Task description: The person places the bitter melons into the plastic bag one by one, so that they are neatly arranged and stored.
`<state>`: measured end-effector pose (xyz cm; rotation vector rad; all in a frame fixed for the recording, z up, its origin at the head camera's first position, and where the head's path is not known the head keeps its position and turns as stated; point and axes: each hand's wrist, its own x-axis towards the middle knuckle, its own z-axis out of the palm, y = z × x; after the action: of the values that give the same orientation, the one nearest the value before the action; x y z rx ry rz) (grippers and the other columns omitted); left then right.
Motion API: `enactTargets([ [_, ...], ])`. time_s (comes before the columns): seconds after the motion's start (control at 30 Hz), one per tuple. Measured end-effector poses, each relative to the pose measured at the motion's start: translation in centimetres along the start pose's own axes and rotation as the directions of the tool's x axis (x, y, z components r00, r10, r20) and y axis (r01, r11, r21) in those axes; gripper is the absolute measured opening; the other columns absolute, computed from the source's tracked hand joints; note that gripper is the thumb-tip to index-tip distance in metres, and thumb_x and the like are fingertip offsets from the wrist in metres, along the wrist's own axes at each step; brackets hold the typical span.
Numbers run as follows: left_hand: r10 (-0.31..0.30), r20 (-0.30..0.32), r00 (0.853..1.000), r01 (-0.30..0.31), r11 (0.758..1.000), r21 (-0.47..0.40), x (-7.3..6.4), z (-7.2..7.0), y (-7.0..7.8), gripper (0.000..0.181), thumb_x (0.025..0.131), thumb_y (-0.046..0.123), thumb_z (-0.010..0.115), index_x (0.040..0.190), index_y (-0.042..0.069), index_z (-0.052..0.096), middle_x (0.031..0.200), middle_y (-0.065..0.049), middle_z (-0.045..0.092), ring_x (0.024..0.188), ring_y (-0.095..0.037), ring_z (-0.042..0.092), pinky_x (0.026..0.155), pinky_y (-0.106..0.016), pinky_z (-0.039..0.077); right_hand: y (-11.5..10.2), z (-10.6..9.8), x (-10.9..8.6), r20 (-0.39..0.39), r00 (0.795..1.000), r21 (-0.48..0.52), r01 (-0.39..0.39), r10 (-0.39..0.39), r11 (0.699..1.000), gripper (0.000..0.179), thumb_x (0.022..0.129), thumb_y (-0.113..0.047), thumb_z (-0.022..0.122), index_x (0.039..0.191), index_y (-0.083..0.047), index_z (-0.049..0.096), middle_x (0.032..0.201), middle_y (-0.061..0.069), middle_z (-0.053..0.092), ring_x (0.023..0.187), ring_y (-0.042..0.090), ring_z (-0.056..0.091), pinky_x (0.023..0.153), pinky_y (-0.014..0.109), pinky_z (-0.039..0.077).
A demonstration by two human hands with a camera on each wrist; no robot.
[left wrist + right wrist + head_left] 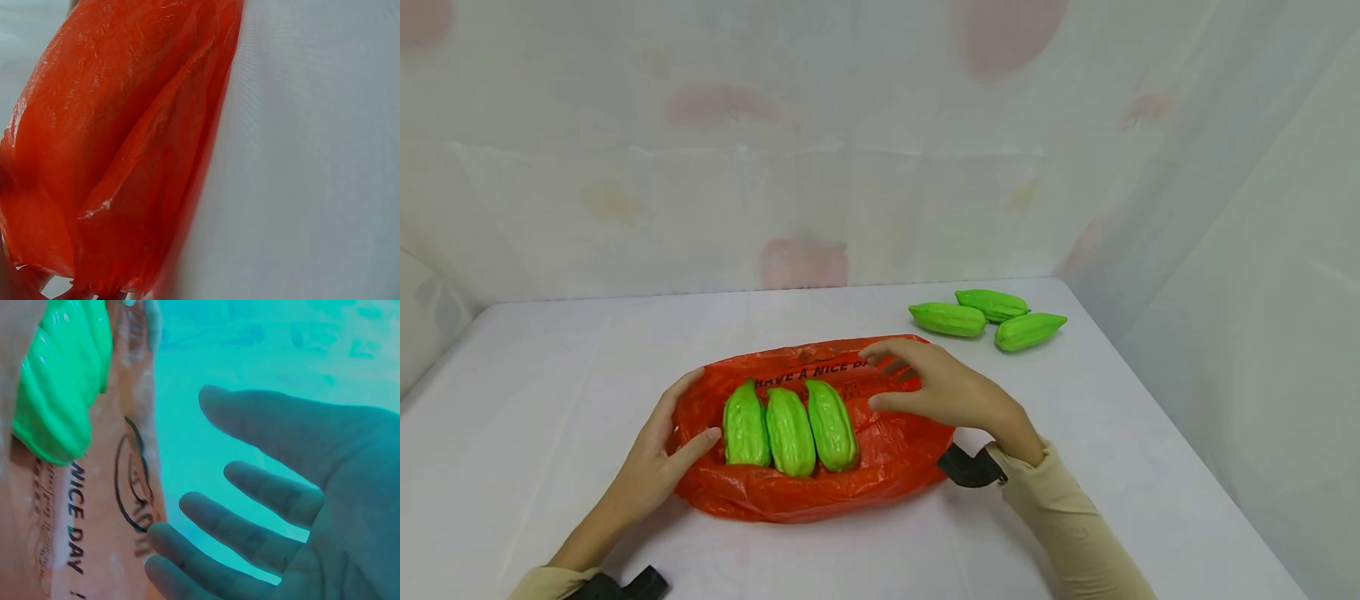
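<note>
A red plastic bag [887, 471] lies mouth up on the table, with dark lettering on its inner back wall. Inside, side by side, lie three green bitter melons [790, 433]. My left hand [651, 458] holds the bag's left end, the thumb over the rim beside the leftmost melon. In the left wrist view its fingers show partly behind the red plastic [112, 144]. Above the bag's right side hovers my right hand [936, 392], empty, thumb and fingers spread apart. The right wrist view shows its fingers [244, 544] loosely bent, away from the bitter melon [56, 394].
Three more bitter melons [951, 319] lie together at the table's back right. White cloth covers the table [550, 400]. A pale patterned curtain [880, 167] hangs behind it and along the right side.
</note>
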<state>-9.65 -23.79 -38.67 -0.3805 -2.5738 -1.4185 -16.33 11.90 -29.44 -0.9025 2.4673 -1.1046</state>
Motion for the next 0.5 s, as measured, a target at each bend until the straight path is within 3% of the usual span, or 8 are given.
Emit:
enactTargets([
  [0.23,-0.005,0.001,1.000,0.004,1.000,0.004,0.0,0.0,-0.1,0.071,0.096,0.006,0.059,0.157,0.022,0.025,0.151,-0.005,0.038,0.125,0.006,0.043,0.094,-0.002,0.035,0.5,-1.6,-0.6,-0.069,0.997,0.016,0.019,-0.017,1.000,0.052,0.091,-0.023,0.071,0.139,-0.013,0.053,0.138,0.008,0.057,0.121,0.024,0.059,0.103,0.045,0.049],
  [0.5,0.003,0.002,1.000,-0.003,1.000,0.002,0.0,-0.1,0.0,0.072,0.095,0.005,0.059,0.157,0.020,0.025,0.150,-0.004,0.039,0.124,0.006,0.045,0.094,-0.002,0.037,1.5,-3.7,-1.5,-0.175,0.985,0.006,-0.010,0.011,1.000,0.053,0.091,-0.022,0.072,0.139,-0.011,0.053,0.138,0.007,0.059,0.126,0.030,0.058,0.106,0.048,0.046],
])
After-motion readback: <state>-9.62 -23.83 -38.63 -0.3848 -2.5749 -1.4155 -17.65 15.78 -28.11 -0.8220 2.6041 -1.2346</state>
